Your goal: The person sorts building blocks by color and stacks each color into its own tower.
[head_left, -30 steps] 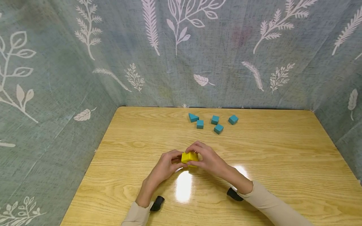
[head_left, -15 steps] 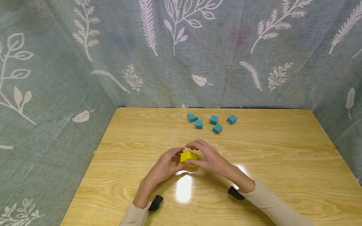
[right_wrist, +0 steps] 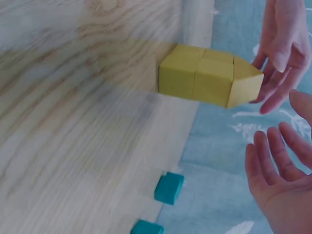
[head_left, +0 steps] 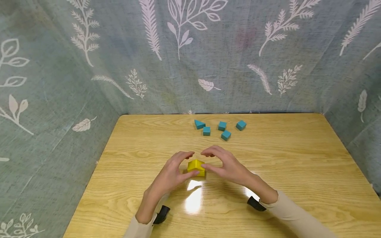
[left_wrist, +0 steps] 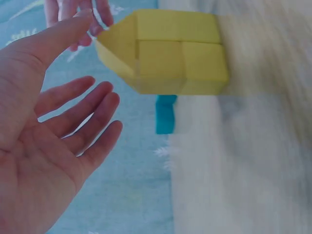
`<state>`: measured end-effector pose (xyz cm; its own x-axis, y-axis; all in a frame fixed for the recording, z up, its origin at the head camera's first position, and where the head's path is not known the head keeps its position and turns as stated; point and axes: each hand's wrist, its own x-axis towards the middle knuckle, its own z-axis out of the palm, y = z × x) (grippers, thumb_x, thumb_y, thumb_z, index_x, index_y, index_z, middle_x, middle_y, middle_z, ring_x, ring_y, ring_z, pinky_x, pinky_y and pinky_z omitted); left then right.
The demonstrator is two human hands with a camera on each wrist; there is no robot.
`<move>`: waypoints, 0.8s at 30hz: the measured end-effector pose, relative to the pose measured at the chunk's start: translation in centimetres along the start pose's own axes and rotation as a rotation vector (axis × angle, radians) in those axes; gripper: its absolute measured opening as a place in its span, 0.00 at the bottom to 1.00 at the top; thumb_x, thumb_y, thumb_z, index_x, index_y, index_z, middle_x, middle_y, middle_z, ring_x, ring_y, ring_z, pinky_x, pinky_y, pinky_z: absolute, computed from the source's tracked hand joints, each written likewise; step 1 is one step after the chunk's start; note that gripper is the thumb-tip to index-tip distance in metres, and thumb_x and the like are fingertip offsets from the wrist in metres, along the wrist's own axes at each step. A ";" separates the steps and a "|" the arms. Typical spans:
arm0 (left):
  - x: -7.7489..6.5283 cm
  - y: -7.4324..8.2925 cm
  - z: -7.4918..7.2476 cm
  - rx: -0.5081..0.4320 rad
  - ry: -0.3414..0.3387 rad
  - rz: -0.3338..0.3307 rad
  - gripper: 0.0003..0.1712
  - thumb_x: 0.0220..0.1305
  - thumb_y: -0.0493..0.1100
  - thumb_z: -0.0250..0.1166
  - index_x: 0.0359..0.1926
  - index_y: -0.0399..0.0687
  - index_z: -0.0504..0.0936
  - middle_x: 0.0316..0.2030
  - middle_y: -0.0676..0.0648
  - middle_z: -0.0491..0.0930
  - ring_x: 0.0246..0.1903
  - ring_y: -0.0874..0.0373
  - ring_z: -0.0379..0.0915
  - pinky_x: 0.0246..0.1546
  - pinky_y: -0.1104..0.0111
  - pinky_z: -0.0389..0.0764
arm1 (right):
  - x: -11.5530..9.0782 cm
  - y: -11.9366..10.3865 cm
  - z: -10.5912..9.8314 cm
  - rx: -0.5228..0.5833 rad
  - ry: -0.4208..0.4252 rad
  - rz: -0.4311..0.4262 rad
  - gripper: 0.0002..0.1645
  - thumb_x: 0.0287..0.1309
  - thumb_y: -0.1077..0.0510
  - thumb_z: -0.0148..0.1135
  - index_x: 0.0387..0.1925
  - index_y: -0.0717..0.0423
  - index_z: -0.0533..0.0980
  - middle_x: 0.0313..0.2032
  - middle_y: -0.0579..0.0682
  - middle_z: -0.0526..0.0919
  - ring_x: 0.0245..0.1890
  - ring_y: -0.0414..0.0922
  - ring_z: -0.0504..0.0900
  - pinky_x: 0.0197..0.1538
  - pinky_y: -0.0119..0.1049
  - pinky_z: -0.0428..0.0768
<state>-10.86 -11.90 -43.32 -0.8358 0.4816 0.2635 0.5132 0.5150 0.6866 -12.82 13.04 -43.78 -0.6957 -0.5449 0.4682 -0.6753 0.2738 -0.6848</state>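
A small house-shaped stack of yellow blocks (head_left: 196,167) stands upright on the table, cubes below and a pointed roof on top. In the left wrist view the yellow stack (left_wrist: 180,53) shows two layers of cubes under the roof. My left hand (head_left: 171,172) is beside it on the left, fingers spread and loosely bent. On the other side my right hand (head_left: 229,167) is held the same way, thumb in front of the roof. The right wrist view shows a gap between the yellow stack (right_wrist: 204,75) and the fingers of my right hand (right_wrist: 285,180).
Toward the back of the wooden table (head_left: 143,138) lie several blue cubes (head_left: 226,135) and a blue triangular block (head_left: 199,124). A patterned cloth (head_left: 166,82) hangs behind the table and along its sides. A black wrist strap (head_left: 161,215) sits on the left arm, another (head_left: 256,204) on the right.
Both hands have let go of the yellow blocks and drawn apart, the left to the left and the right to the right. The stack stays standing; the head view has shifted slightly.
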 end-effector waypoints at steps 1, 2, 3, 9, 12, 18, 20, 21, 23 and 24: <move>0.1 0.3 -0.1 0.015 0.007 0.004 0.36 0.60 0.48 0.78 0.66 0.40 0.77 0.58 0.43 0.80 0.59 0.48 0.76 0.58 0.53 0.80 | -0.1 -0.1 -0.2 0.000 -0.001 0.007 0.21 0.62 0.62 0.73 0.56 0.53 0.79 0.50 0.46 0.82 0.50 0.47 0.81 0.53 0.47 0.83; 0.2 0.6 -0.2 0.029 0.014 0.011 0.36 0.60 0.48 0.78 0.65 0.40 0.77 0.58 0.44 0.80 0.59 0.49 0.76 0.58 0.54 0.80 | -0.2 -0.1 -0.5 -0.001 -0.002 0.015 0.21 0.63 0.62 0.72 0.56 0.52 0.79 0.51 0.45 0.82 0.51 0.47 0.81 0.54 0.46 0.83; 0.3 0.9 -0.2 0.040 0.022 0.018 0.35 0.60 0.48 0.78 0.65 0.40 0.78 0.58 0.44 0.80 0.59 0.50 0.76 0.59 0.55 0.80 | -0.3 -0.2 -0.7 -0.004 -0.001 0.024 0.20 0.63 0.61 0.72 0.56 0.52 0.79 0.51 0.44 0.82 0.51 0.46 0.81 0.54 0.45 0.82; 1.2 2.5 0.1 0.065 0.076 0.091 0.31 0.60 0.44 0.78 0.61 0.39 0.81 0.56 0.44 0.81 0.58 0.50 0.76 0.58 0.57 0.80 | -0.9 -0.1 -2.0 -0.044 0.026 0.036 0.19 0.65 0.62 0.71 0.56 0.51 0.79 0.52 0.44 0.82 0.50 0.45 0.81 0.53 0.42 0.82; 1.8 3.1 0.7 0.067 0.106 0.132 0.29 0.60 0.42 0.78 0.60 0.37 0.81 0.55 0.43 0.81 0.57 0.50 0.76 0.57 0.58 0.81 | -1.3 0.2 -2.6 -0.063 0.043 0.027 0.19 0.64 0.64 0.70 0.55 0.51 0.80 0.52 0.44 0.83 0.50 0.45 0.82 0.52 0.43 0.83; 2.9 4.2 2.0 0.054 0.110 0.158 0.27 0.62 0.42 0.77 0.59 0.35 0.82 0.53 0.42 0.81 0.56 0.50 0.77 0.57 0.60 0.81 | -2.0 0.7 -3.7 -0.081 0.070 0.034 0.20 0.63 0.67 0.70 0.55 0.51 0.80 0.50 0.43 0.83 0.50 0.45 0.82 0.53 0.40 0.82; 3.2 4.6 2.4 0.050 0.098 0.153 0.27 0.63 0.42 0.76 0.59 0.35 0.81 0.53 0.41 0.81 0.56 0.50 0.77 0.56 0.61 0.81 | -2.3 0.8 -4.0 -0.091 0.080 0.037 0.20 0.63 0.67 0.70 0.55 0.52 0.80 0.50 0.43 0.83 0.50 0.45 0.82 0.52 0.39 0.82; 3.3 4.7 2.5 0.051 0.094 0.151 0.27 0.63 0.42 0.76 0.59 0.35 0.81 0.53 0.41 0.81 0.55 0.50 0.77 0.55 0.61 0.82 | -2.5 0.9 -4.2 -0.097 0.085 0.037 0.20 0.63 0.68 0.69 0.55 0.52 0.80 0.50 0.44 0.83 0.50 0.45 0.82 0.53 0.39 0.82; 3.6 5.0 2.9 0.059 0.091 0.151 0.26 0.63 0.42 0.76 0.59 0.35 0.81 0.53 0.42 0.81 0.53 0.51 0.77 0.52 0.62 0.82 | -2.8 1.1 -4.4 -0.101 0.095 0.031 0.20 0.63 0.69 0.69 0.55 0.53 0.80 0.50 0.45 0.83 0.49 0.45 0.82 0.52 0.40 0.83; 3.8 5.1 3.1 0.066 0.091 0.152 0.26 0.64 0.42 0.75 0.59 0.35 0.81 0.53 0.42 0.81 0.52 0.51 0.76 0.51 0.63 0.82 | -2.9 1.2 -4.6 -0.102 0.101 0.027 0.21 0.62 0.70 0.69 0.55 0.53 0.80 0.49 0.45 0.83 0.49 0.46 0.82 0.52 0.40 0.83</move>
<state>-10.76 -5.24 -40.93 -0.7602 0.4930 0.4232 0.6442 0.4877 0.5892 -12.69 18.57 -43.41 -0.7319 -0.4548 0.5074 -0.6734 0.3693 -0.6404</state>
